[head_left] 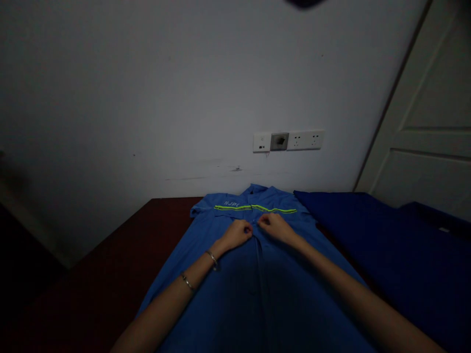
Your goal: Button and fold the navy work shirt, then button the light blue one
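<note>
A blue work shirt (228,274) with a yellow-green reflective stripe (253,209) across the chest lies flat, front up, on a dark red-brown table (121,255). My left hand (238,232) and my right hand (274,226) meet at the shirt's front placket just below the stripe. Both hands are closed, fingers pinching the fabric edges at the centre. Two thin bracelets (211,256) sit on my left forearm and wrist. What the fingertips grip exactly is too small to see.
A darker navy cloth (390,240) covers the table's right side. A white wall stands behind, with a row of sockets and a switch plate (287,141). A white door (427,122) is at the right. The room is dim.
</note>
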Demonstrator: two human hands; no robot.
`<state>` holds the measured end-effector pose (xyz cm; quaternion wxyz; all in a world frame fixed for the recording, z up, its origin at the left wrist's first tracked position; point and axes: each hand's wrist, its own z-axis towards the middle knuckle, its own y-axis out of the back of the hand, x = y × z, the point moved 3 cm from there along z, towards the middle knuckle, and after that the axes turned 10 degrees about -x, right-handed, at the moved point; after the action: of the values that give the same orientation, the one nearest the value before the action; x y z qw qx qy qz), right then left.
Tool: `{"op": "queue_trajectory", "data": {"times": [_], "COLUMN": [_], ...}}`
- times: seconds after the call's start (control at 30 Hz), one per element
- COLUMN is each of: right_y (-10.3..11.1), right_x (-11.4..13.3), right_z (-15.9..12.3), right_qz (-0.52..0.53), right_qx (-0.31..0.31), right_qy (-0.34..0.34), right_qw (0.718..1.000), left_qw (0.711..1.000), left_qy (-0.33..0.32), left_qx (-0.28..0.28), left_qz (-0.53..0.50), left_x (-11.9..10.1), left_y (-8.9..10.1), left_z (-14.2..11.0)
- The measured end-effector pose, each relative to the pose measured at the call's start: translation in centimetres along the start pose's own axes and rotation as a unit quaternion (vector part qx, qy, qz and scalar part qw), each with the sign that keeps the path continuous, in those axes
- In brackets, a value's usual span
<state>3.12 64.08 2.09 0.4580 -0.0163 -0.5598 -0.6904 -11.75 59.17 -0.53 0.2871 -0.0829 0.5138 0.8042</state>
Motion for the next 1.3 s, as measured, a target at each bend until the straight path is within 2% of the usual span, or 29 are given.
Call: {"op": "queue_trajectory", "data": {"times": [0.27, 0.37, 0.5, 0.63, 0.73, 0.97, 1.3], "right_y": [-0.1, -0.4, -0.6, -1.2, -1.8, -2.4, -2.0], "right_x": [2.2, 3.0, 3.9, 3.9, 3.7, 3.1, 2.4], "right_z": [-4.0, -5.4, -7.1, -8.5, -9.1, -8.6, -8.7], "right_qz": [-0.169, -0.214, -0.261, -0.277, -0.283, -0.273, -0.250], "right_qx": [0.018, 0.019, -0.009, 0.001, -0.015, -0.014, -0.026], "right_qy": [-0.029, -0.018, -0.002, -0.032, -0.048, -0.065, -0.077], "right_qw": [0.985, 0.977, 0.965, 0.960, 0.958, 0.960, 0.965], "left_qw": [0.999, 0.999, 0.999, 0.996, 0.994, 0.995, 0.999], "left_qy": [0.036, 0.037, 0.035, 0.039, 0.044, 0.037, -0.001], "left_qx": [0.018, 0.007, -0.020, -0.050, -0.062, -0.061, -0.044], "left_qz": [-0.010, 0.000, -0.021, -0.066, -0.079, -0.070, -0.030], "left_x": [-0.8, -1.4, -1.6, -1.2, -0.9, -0.5, -1.4], "left_y": [-0.2, -0.1, -0.2, -0.7, -1.1, -1.4, -1.2], "left_z": [-2.7, -3.4, -4.3, -5.2, -5.4, -5.2, -5.5]}}
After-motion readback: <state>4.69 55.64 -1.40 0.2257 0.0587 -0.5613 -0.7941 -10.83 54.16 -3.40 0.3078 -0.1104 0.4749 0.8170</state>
